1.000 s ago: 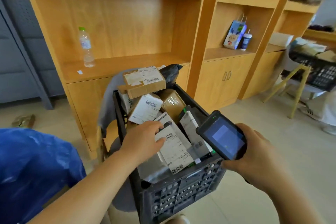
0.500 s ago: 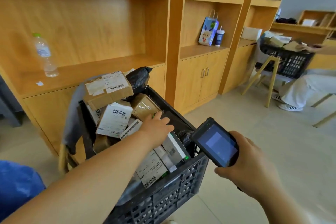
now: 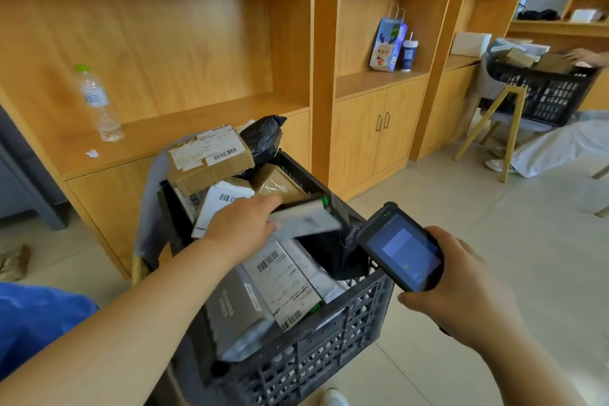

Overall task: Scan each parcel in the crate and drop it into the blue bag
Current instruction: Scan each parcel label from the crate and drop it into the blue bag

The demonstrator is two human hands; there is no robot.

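White and slim, the parcel (image 3: 308,220) looks light and stiff; my left hand (image 3: 242,224) pinches its left end just above the crate (image 3: 329,351), my right hand (image 3: 461,297) grips the scanner (image 3: 402,249).

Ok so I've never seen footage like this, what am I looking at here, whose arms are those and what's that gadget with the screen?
There is no machine here. These are a person's two bare arms, filmed by one camera worn on their head, which looks forward and down. The left hand grips a small white parcel over a dark plastic crate full of labelled boxes and packets. The right hand holds a handheld scanner beside the crate, with its screen facing the camera. The blue bag that parcels get dropped into shows at the lower left edge. Behind the crate stand wooden shelves with a water bottle on them.
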